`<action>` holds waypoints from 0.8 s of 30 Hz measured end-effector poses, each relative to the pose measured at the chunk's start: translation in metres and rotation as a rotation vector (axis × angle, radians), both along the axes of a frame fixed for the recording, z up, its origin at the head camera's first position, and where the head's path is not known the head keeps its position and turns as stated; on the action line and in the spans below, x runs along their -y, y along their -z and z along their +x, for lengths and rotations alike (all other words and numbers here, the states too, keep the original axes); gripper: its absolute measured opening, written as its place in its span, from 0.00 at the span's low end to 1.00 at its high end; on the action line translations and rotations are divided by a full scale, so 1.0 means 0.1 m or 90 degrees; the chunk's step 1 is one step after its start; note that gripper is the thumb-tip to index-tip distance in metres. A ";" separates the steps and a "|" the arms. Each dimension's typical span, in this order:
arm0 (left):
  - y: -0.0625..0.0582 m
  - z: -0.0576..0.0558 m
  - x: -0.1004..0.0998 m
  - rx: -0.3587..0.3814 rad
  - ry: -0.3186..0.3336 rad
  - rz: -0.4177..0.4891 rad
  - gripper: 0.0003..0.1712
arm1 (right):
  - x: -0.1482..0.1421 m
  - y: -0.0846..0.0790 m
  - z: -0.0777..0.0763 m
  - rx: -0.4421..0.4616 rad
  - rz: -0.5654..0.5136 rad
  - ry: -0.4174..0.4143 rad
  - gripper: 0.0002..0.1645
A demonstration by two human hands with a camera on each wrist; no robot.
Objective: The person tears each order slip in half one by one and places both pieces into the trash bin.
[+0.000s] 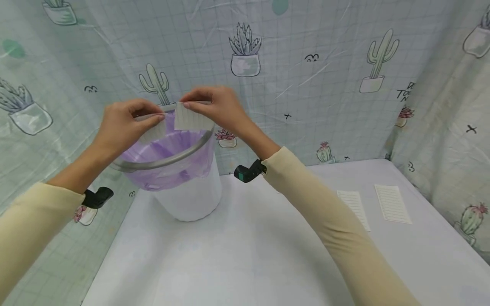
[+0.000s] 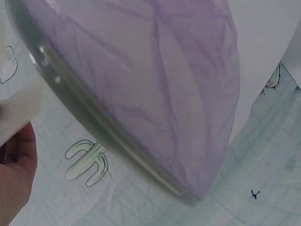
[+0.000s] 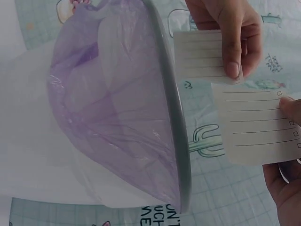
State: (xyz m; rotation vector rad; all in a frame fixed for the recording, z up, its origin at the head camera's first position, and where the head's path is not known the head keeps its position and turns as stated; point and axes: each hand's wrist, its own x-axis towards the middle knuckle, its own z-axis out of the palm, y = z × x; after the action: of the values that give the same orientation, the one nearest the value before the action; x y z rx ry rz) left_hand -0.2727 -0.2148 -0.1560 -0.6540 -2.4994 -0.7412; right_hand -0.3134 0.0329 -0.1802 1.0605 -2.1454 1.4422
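Observation:
Over the mouth of a white bin (image 1: 187, 197) with a purple liner (image 1: 157, 144), each hand pinches a piece of lined paper. My left hand (image 1: 122, 123) holds its paper (image 1: 154, 132) by the upper edge, between thumb and fingers. Just to the right and slightly higher, my right hand (image 1: 220, 106) grips the other paper (image 1: 193, 119) at its top. In the right wrist view, ruled lines and small checkboxes show on the right hand's paper (image 3: 254, 125), close beside the left hand's paper (image 3: 197, 56). The left wrist view catches only part of the left hand (image 2: 19, 174).
Two more lined sheets, a nearer one (image 1: 353, 206) and a farther one (image 1: 393, 203), lie on the white table (image 1: 214, 263) at the right. A grey ring (image 1: 172, 159) runs round the bin's rim. Cactus-printed sheeting (image 1: 306, 97) hangs behind and at both sides.

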 end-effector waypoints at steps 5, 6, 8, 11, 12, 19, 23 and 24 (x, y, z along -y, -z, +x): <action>-0.04 -0.06 0.04 0.009 -0.008 -0.032 0.10 | 0.07 -0.11 -0.11 0.033 0.074 0.008 0.11; -0.05 -0.07 0.04 0.013 -0.007 -0.039 0.10 | 0.09 -0.14 -0.13 0.038 0.090 0.007 0.11; -0.06 -0.09 0.04 0.027 -0.008 -0.049 0.10 | 0.11 -0.18 -0.16 0.031 0.123 0.005 0.12; -0.09 -0.11 0.04 0.042 -0.011 -0.073 0.11 | 0.16 -0.26 -0.19 0.022 0.167 -0.001 0.12; -0.10 -0.12 0.04 0.047 -0.010 -0.077 0.11 | 0.17 -0.28 -0.20 0.028 0.175 -0.006 0.12; -0.14 -0.15 0.06 0.061 -0.007 -0.077 0.11 | 0.27 -0.42 -0.24 0.048 0.207 -0.011 0.11; -0.14 -0.16 0.08 0.067 -0.013 -0.088 0.11 | 0.31 -0.44 -0.25 0.041 0.234 0.000 0.11; -0.14 -0.16 0.08 0.069 -0.015 -0.092 0.11 | 0.32 -0.44 -0.25 0.040 0.237 -0.002 0.11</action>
State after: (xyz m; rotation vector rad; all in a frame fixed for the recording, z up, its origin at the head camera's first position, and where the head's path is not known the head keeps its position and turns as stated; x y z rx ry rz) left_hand -0.2884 -0.2232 -0.1424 -0.6494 -2.6749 -0.6067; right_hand -0.3386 0.0011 -0.1358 1.1531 -2.5234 1.1137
